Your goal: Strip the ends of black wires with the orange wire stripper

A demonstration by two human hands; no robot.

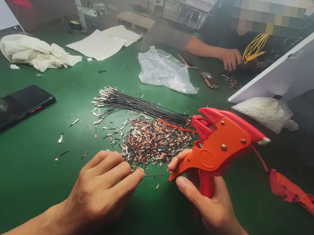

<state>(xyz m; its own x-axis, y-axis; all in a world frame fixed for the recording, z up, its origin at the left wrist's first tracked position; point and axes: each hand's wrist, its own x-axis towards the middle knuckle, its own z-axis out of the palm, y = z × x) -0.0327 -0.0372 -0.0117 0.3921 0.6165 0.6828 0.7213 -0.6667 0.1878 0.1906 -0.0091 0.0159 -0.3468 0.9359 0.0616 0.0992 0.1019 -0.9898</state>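
My right hand (210,208) is wrapped round the handles of an orange and red wire stripper (221,145), its jaws pointing left. Fingers curled together, my left hand (105,185) is closed just above the table; a thin black wire (154,174) sticks out from its fingertips toward the right hand. Beyond both hands lies a heap of short wire offcuts (155,141) with copper ends and bits of metal terminal. Behind the heap stretches a bundle of black wires (143,105) with silver terminals at its left end. A red wire lies along the bundle and passes behind the stripper.
A phone (2,114) lies at left on the green table. Farther back are a white cloth (35,51), paper sheets (97,44) and a plastic bag (165,70). Red-handled pliers (298,195) are at right. Across the table, a person's hand (230,59) is near yellow wires.
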